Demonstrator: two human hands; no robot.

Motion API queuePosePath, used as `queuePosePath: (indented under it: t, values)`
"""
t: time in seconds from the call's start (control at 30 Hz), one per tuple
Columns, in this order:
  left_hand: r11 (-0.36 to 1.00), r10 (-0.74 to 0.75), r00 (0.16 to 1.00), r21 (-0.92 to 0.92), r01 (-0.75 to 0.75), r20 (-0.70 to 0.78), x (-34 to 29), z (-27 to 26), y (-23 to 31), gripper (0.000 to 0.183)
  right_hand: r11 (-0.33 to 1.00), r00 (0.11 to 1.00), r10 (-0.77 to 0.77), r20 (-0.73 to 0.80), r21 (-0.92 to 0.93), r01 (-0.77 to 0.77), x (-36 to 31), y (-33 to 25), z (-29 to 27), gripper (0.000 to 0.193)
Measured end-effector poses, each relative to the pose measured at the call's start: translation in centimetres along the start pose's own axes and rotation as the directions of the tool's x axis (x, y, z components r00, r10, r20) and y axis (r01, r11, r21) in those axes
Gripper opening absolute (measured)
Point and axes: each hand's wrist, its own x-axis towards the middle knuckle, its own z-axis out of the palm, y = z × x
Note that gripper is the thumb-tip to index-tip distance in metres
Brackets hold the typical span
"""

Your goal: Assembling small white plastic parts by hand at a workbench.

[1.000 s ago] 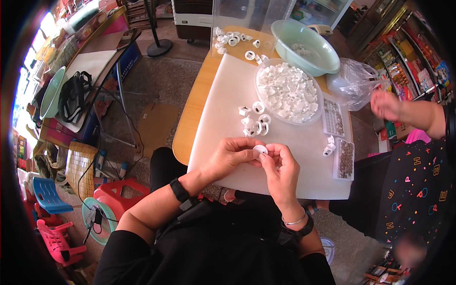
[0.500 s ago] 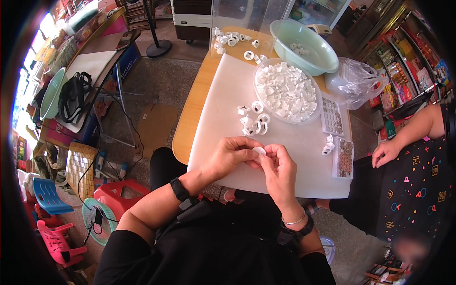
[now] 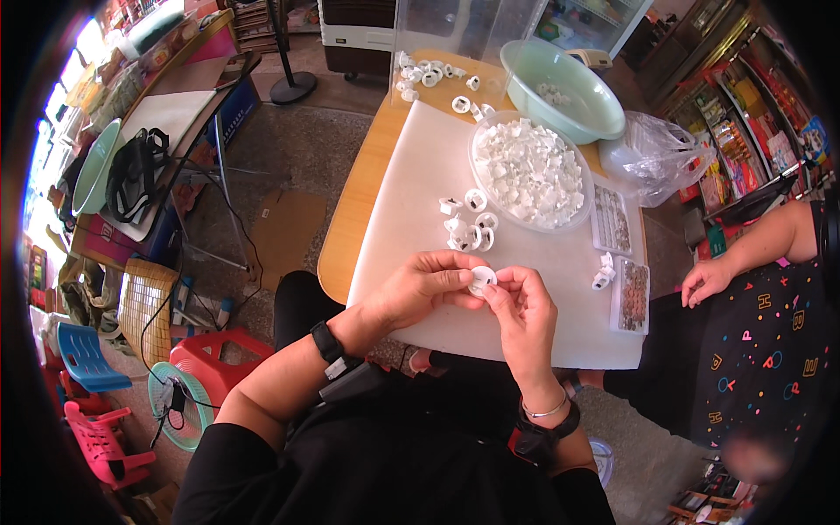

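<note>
Between my two hands, above the near part of the white board, is a small round white plastic part (image 3: 481, 281) with a ring-like face turned up. My left hand (image 3: 430, 282) pinches it from the left. My right hand (image 3: 523, 308) has thumb and fingertips closed on its right side. Just beyond my hands lies a loose group of similar white plastic parts (image 3: 472, 229), some showing dark centres. A wide round tray (image 3: 573, 217) heaped with small white pieces stands behind them to the right.
Two shallow boxes of small metal parts (image 3: 630, 297) (image 3: 612, 219) line the board's right edge, beside a few white parts (image 3: 604, 273). A pale green basin (image 3: 564, 87) and a clear plastic bag (image 3: 656, 162) stand far right. Another person's hand (image 3: 707, 282) is at the right.
The round white part has turned so its open face shows upward between my fingers. My right hand has shifted slightly right. The loose parts on the board lie as before.
</note>
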Motion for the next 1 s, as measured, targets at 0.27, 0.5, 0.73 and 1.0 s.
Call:
queuePosePath:
  t: [0.27, 0.5, 0.73, 1.0]
  values:
    - [0.995, 0.023, 0.999, -0.099, -0.02, 0.027, 0.0, -0.4, -0.2, 0.025, 0.822, 0.911, -0.409, 0.047, -0.413, 0.391, -0.2, -1.1, -0.2, 0.013]
    - [0.995, -0.002, 0.995, -0.1, 0.012, 0.099, -0.2, -0.8, 0.1, 0.03, 0.836, 0.925, -0.373, 0.074, -0.405, 0.37, 0.0, -1.0, -0.3, 0.014]
    - [0.997, 0.014, 1.0, 0.075, -0.015, 0.012, -0.3, 0.4, 0.3, 0.029, 0.867, 0.941, -0.327, 0.086, -0.368, 0.335, 0.1, -0.7, 0.0, 0.013]
    - [0.913, 0.075, 0.995, 0.405, -0.042, -0.067, -0.4, 0.8, 0.3, 0.027, 0.984, 0.997, -0.071, -0.03, -0.164, 0.066, 0.4, 1.1, 0.2, 0.015]
